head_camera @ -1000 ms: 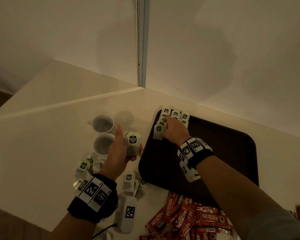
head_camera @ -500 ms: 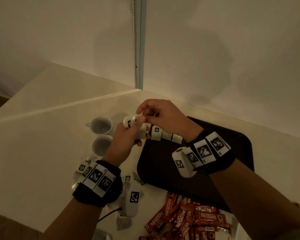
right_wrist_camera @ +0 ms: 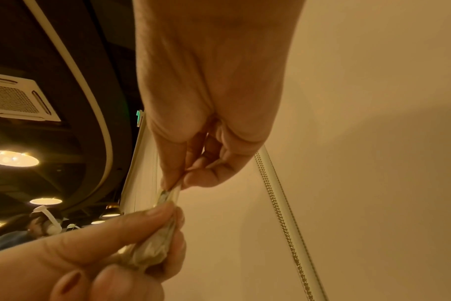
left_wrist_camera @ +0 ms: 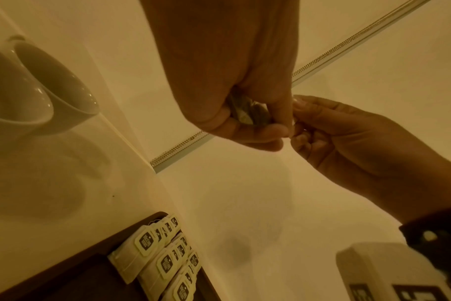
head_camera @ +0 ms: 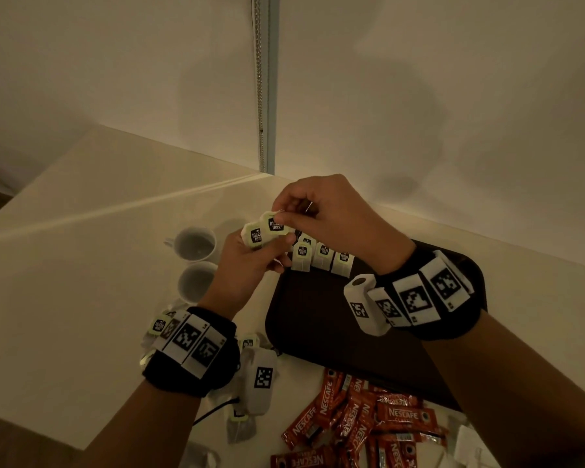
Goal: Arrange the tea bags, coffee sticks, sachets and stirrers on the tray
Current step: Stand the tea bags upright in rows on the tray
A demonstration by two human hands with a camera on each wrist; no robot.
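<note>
My left hand (head_camera: pixel 250 261) grips a small bunch of tea bags (head_camera: pixel 255 236) above the tray's near-left corner; in the left wrist view the bags (left_wrist_camera: pixel 247 114) show between its curled fingers. My right hand (head_camera: pixel 318 211) pinches the tag of the top tea bag (head_camera: pixel 275 224) in that bunch; the right wrist view shows that pinch on the tag (right_wrist_camera: pixel 169 194). A dark tray (head_camera: pixel 318 325) lies below, with rows of tea bags (head_camera: pixel 323 256) lined up at its far-left corner, seen also in the left wrist view as tea bag rows (left_wrist_camera: pixel 157 260).
Two white cups (head_camera: pixel 196 261) stand left of the tray. Loose tea bags (head_camera: pixel 247 346) lie on the table by my left wrist. A heap of red coffee sticks (head_camera: pixel 362 420) lies in front of the tray. Walls close off the back.
My right hand left the tea bag rows on the tray and rose to meet my left hand, then pinched the tag of a tea bag there. My left hand lifted slightly toward the tray.
</note>
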